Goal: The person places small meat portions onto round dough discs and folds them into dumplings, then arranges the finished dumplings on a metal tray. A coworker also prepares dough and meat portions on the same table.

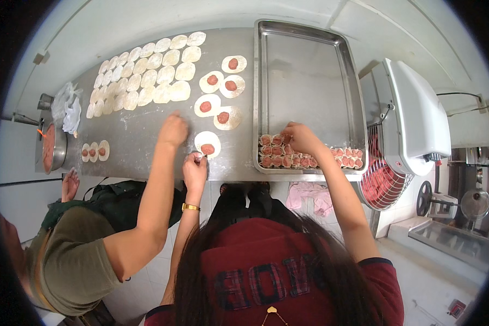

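Note:
My left hand [194, 167], with a gold watch at the wrist, is at the table's near edge. Its fingers are closed just below a round dough wrapper [215, 140] topped with pink meat filling; what they pinch is too small to make out. Over the tray's near left part, my right hand [303, 139] has its fingertips closed on a small open-topped meat dumpling [286, 148]. Several such dumplings [346, 154] stand in tight rows along the near side of the large metal tray [257, 98]. More filled wrappers [206, 106] lie left of the tray.
At left, a co-worker's blurred hand [174, 129] hovers over the steel table [146, 127]. Rows of plain wrappers [146, 79] lie behind it. A bowl of meat filling [54, 148] sits far left. A white mixer [418, 114] with a wire guard stands right of the tray.

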Tool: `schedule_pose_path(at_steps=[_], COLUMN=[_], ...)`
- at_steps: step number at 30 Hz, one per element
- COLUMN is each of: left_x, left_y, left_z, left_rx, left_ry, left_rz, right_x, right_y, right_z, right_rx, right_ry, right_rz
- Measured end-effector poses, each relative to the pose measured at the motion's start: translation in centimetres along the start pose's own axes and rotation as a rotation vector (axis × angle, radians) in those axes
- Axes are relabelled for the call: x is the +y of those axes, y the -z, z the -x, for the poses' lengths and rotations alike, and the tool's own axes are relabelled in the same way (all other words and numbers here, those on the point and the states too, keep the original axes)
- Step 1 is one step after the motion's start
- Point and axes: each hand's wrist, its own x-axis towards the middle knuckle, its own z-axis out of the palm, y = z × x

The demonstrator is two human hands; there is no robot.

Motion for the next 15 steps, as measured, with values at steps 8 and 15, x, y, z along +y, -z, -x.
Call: schedule_pose_path(at_steps=[8,15], left_x=[0.3,-0.2], left_y=[-0.1,0.2], left_z=[-0.8,-1.0], left_rx=[-0.092,-0.035], left_ry=[0.031,-0.066], left_rz=[-0.029,0.005], right_x=[0.4,-0.1], right_y=[1.0,1.5], right_z=[-2.3,-1.9], right_rx=[-0.196,-0.144], right_ry=[0.014,-0.102], right_rz=[0.175,0.088])
